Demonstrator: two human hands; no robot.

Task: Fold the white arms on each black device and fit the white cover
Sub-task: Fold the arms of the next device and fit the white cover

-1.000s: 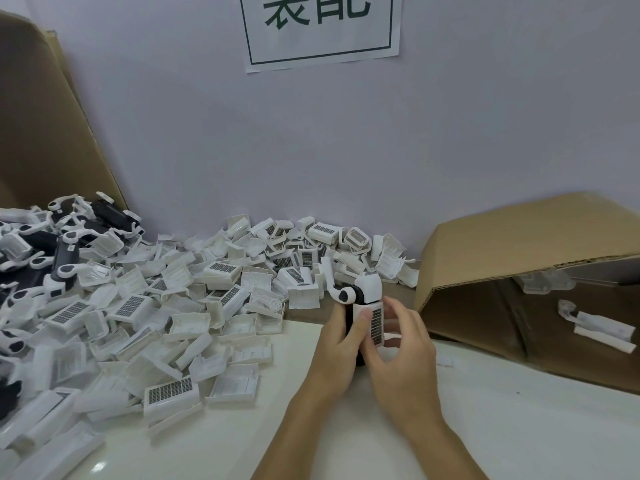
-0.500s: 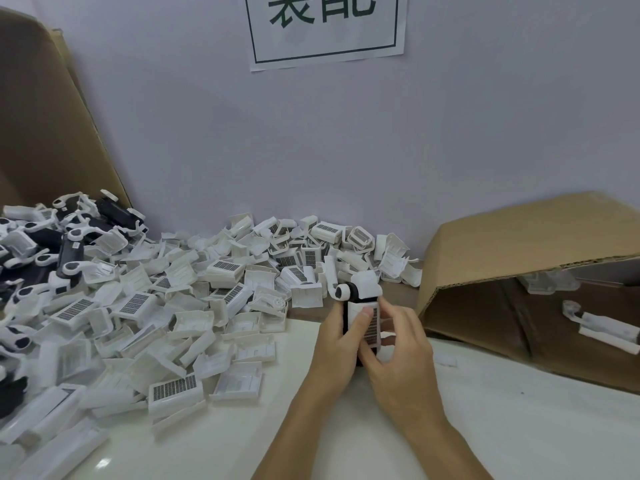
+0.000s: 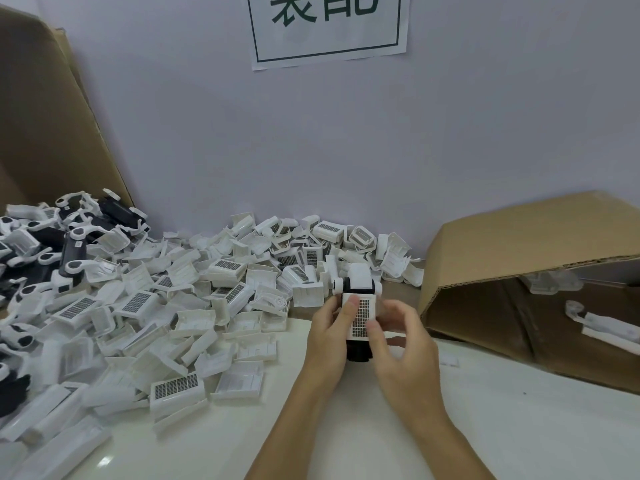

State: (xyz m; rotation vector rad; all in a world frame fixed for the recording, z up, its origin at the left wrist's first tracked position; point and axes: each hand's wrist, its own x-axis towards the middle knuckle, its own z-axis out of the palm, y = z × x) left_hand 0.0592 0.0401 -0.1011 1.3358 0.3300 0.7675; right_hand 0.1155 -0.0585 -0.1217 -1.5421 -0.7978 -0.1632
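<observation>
a: what is held?
b: one black device is gripped upright by the left hand and right hand; one white cover is pressed by both thumbs.
a: beyond?
b: left, uncounted loose covers are heaped; right, one cardboard box is tipped.

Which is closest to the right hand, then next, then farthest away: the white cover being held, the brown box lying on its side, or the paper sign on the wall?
From the right hand, in the head view:
1. White cover: touching its fingers, just to the left.
2. Cardboard box: lying open on the table, to the right.
3. Paper sign: high on the wall, farthest away.
</observation>
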